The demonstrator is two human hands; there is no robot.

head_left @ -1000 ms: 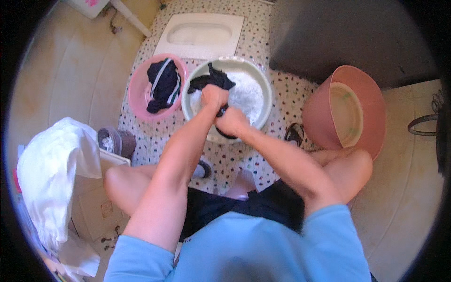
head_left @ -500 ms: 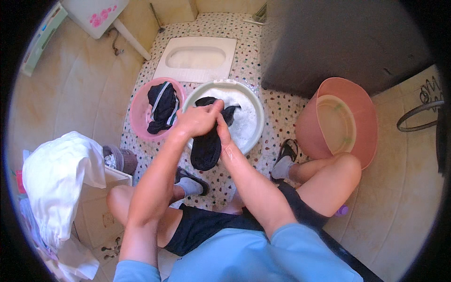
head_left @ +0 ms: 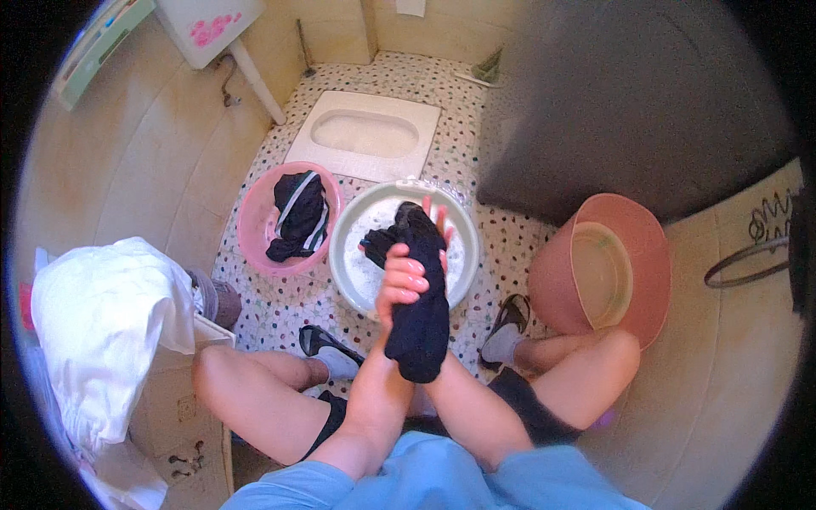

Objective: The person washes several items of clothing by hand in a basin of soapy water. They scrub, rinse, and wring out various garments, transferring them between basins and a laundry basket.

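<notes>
Over the basin, a wet black sock (head_left: pixel 421 314) is lifted up, with its rounded end hanging toward me across my wrists. My left hand (head_left: pixel 401 285) is closed, its fingers wrapped over the sock from the left. Behind the sock, my right hand (head_left: pixel 440 219) presses against it; only its fingertips show past the far edge, and the palm is hidden. Under both hands stands a pale green-white basin (head_left: pixel 338 270) of sudsy water. Left of it, a pink basin (head_left: pixel 248 228) holds dark cloth with white stripes (head_left: pixel 299 217).
A squat toilet (head_left: pixel 365 132) is set in the speckled floor beyond the basins. To the right, a large pink tub (head_left: pixel 557 276) has a pale basin (head_left: pixel 599 263) inside. White cloth (head_left: pixel 110 314) drapes at the left near a small bin (head_left: pixel 223 302). A dark panel (head_left: pixel 629 110) stands far right.
The sock has been raised toward me and turned, its rounded end now over my wrists. My left hand has shifted from on top to a wrap round it. The view has tilted up.
</notes>
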